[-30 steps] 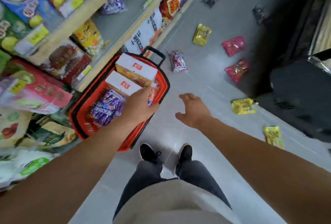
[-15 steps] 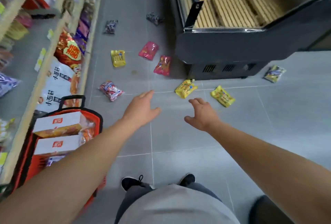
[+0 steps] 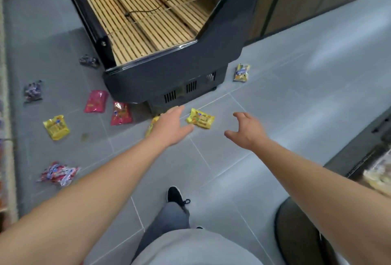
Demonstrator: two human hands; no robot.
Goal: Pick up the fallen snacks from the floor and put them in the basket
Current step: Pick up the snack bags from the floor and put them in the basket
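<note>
Several snack packets lie on the grey tiled floor. A yellow packet [image 3: 200,118] sits between my two hands, and another yellow packet [image 3: 150,127] is partly hidden under my left hand [image 3: 171,127]. My left hand is stretched forward, fingers straight, holding nothing. My right hand [image 3: 246,130] is spread with loosely curled fingers and also holds nothing. Further left lie a red packet [image 3: 121,113], a pink packet [image 3: 95,101], a yellow packet [image 3: 56,127], a red-and-white packet [image 3: 59,173] and two dark purple packets [image 3: 32,91] [image 3: 88,61]. A yellow-and-blue packet [image 3: 241,72] lies beside the freezer. The basket is out of view.
A black display freezer [image 3: 169,74] with a slatted wooden cover stands ahead. Wooden cabinets [image 3: 306,0] line the back right. A dark shelf unit [image 3: 359,148] is at the right edge, a round dark object [image 3: 296,233] at bottom right. My shoe [image 3: 175,196] steps forward.
My view has swung right, away from the red basket and the shelves, which have left the frame. My left hand left the basket, and both hands now reach toward the yellow packets by the freezer.
</note>
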